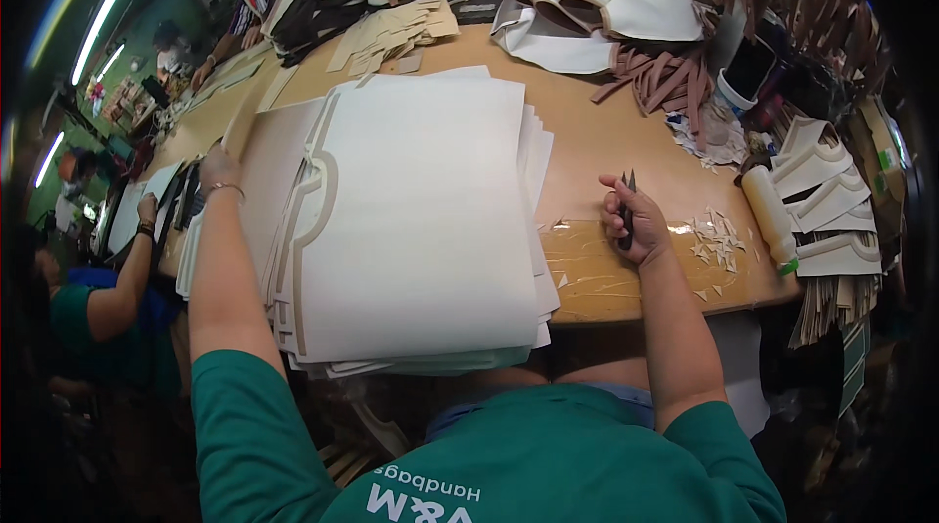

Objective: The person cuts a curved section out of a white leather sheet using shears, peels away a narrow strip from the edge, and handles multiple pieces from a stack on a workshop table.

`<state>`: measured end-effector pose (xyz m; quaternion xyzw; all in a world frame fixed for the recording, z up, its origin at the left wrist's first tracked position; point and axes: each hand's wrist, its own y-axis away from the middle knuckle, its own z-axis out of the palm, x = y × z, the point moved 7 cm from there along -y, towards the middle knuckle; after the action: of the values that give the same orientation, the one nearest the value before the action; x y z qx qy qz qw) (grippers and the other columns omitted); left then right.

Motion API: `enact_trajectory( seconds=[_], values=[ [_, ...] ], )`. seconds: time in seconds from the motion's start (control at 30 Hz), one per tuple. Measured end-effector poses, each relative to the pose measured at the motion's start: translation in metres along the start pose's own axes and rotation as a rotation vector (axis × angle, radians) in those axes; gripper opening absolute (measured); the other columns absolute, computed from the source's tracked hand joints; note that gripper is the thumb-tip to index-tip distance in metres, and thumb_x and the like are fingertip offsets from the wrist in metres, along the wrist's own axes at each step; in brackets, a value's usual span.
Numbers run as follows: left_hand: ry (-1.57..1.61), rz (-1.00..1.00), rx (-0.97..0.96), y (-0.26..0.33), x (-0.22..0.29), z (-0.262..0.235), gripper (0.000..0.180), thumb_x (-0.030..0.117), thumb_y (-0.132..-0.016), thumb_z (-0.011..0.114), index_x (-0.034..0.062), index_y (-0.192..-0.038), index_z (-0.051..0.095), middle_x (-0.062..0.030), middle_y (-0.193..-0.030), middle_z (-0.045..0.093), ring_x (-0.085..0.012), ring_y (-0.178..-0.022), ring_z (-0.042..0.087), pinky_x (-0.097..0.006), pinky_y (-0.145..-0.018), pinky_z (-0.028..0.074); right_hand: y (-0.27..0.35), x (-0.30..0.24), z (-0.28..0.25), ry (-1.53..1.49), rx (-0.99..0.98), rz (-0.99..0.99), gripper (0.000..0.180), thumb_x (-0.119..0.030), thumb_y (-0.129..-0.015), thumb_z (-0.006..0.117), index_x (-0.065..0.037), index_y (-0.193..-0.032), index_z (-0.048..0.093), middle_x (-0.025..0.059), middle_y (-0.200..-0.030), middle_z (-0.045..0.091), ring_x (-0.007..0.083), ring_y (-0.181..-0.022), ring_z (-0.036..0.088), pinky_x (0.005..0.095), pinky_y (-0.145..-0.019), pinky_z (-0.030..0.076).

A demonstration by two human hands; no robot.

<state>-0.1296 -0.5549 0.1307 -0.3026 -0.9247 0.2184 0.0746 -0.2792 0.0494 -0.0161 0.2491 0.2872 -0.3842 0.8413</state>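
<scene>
The right hand curls around dark snips, their tips parted and pointing away from the body. The left hand is indistinct; I cannot tell whether it pinches anything. Between the 2, white sheets lie stacked on the desk: probably light, bendable and smooth, best held by opposite edges.

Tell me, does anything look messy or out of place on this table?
Mildly, yes. Small pale scraps lie scattered on the table to the right of the right hand, loose rather than gathered. The stacked white sheets also look askew: lower layers poke out unevenly along the right side.
</scene>
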Motion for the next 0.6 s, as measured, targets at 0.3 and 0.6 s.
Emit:
enact_trajectory(
  seconds=[0.3, 0.6],
  values=[
    [0.409, 0.927, 0.754, 0.119, 0.244, -0.213, 0.024, 0.014, -0.081, 0.047, 0.0082, -0.102, 0.055, -0.0148, -0.082, 0.058, -0.0305, -0.068, 0.058, -0.034, -0.058, 0.047, 0.001, -0.012, -0.024, -0.056, 0.167, -0.040, 0.027, -0.025, -0.083, 0.052, -0.006, -0.101, 0.047, 0.0047, -0.070, 0.051, 0.0100, -0.050, 0.048, 0.0150, -0.032, 0.031],
    [0.278, 1.361, -0.079, 0.333, 0.375, -0.080, 0.017, 0.015, -0.075, 0.046, 0.0109, -0.090, 0.053, -0.0053, -0.084, 0.056, -0.0211, -0.079, 0.055, -0.034, -0.059, 0.046, 0.015, -0.136, -0.092, 0.528, 0.429, -0.436, 0.051, -0.043, -0.074, 0.057, -0.006, -0.109, 0.048, 0.0086, -0.105, 0.053, 0.0221, -0.096, 0.050, 0.0332, -0.079, 0.042]
  ],
)
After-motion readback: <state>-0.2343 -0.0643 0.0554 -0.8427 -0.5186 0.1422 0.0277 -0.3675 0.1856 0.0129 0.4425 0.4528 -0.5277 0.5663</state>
